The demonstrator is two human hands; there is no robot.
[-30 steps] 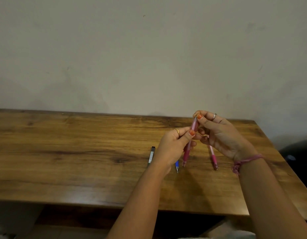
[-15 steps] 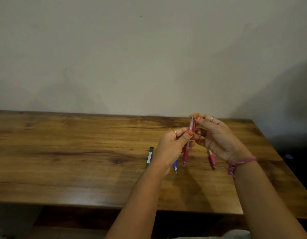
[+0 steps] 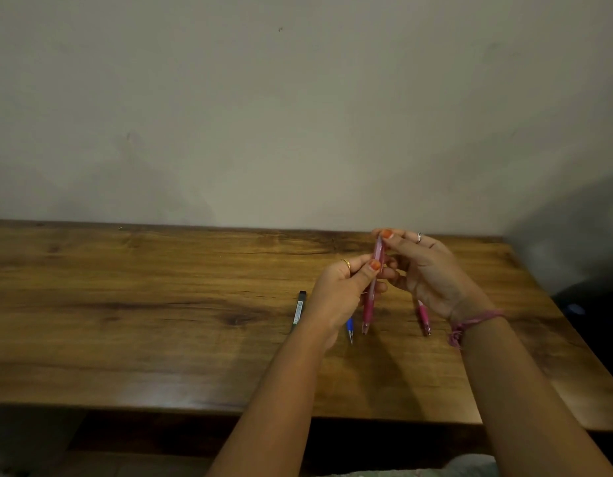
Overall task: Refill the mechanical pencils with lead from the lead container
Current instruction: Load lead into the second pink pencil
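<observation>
Hands (image 3: pixel 339 290) (image 3: pixel 432 270) pinch slim translucent pink pencil (image 3: pixel 369 301) above woodgrain table (image 3: pixel 143 304).

Your table (image 3: pixel 160 321) is wood, strong grain, semi-gloss sheen near the front edge. Pink pencil (image 3: pixel 369 304) you hold looks like translucent glossy plastic. Blue pencil (image 3: pixel 349 328) is plastic too. Wall (image 3: pixel 298 115) is matt plaster, slightly scuffed. Wrist band (image 3: pixel 470 321) looks like braided thread.

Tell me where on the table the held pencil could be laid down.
Bare wood lies left of the lead container and along the table front edge. Crowded: between the blue pencil and second pink pencil, under both hands.
</observation>
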